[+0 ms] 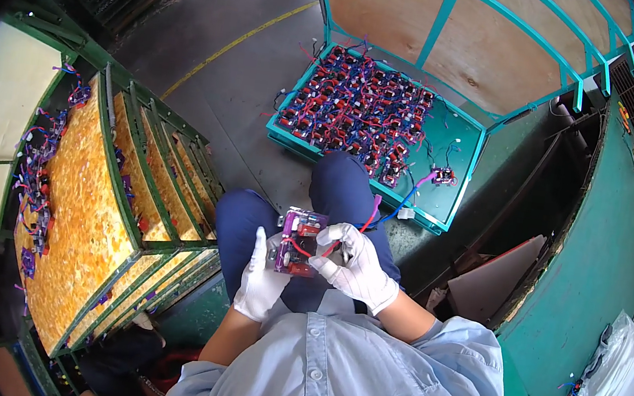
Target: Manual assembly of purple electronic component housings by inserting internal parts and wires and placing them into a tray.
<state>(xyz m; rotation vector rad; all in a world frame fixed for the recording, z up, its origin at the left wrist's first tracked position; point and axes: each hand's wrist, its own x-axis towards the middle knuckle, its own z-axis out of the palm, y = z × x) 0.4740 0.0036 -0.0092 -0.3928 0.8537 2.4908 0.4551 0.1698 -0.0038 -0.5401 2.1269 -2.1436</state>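
Over my lap, my left hand (263, 277) in a white glove grips a small circuit board assembly (298, 231) by its left and lower side, thumb pointing up. The assembly has a purple edge, red parts and a dark middle. My gloved right hand (360, 268) is closed at the board's right side, fingertips pinching at a red wire (296, 248) that loops across it. The exact grip is partly hidden by the fingers. Another red lead (375, 205) sticks up past the right hand.
Ahead stands a teal-framed cart (451, 135) bearing many similar wired boards (360, 108); one board (443, 175) lies apart with a blue cable. At left is a rack of speckled yellow shelves (84, 225) holding more boards. A green workbench (557, 307) runs along my right.
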